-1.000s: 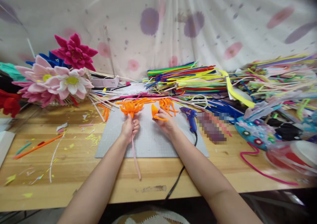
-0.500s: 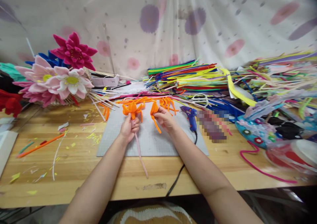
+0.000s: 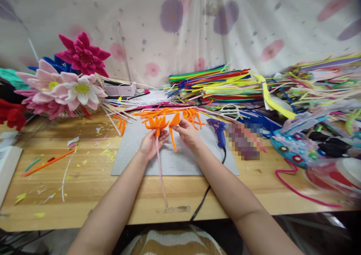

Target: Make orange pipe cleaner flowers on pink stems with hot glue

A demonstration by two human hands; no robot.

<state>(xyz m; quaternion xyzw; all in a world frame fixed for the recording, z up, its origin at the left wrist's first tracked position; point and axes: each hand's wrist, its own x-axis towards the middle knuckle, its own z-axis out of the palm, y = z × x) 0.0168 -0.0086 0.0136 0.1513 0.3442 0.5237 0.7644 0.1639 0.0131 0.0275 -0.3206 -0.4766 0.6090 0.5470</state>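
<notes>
The orange flower (image 3: 156,123) is upright above the grey mat (image 3: 183,163). Its pointed petals fan outward from a narrow orange base (image 3: 157,132); a slim, pale pink stem (image 3: 159,168) extends below. The left hand (image 3: 149,144) grasps the flower at its base, fingers loosely curled. Just beside the flower, the right hand (image 3: 188,133) pinches a separate orange petal (image 3: 175,119), which has a pointed top and a narrow tail (image 3: 174,140) hanging down.

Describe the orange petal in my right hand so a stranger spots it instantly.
On the wooden table lies a gray gridded mat. Over its far half, the right hand pinches the orange petal, right of the orange flower in the left hand. Unlike that many-petaled flower on its pale pink stem, this is a single petal with one orange tail hanging down.
</notes>
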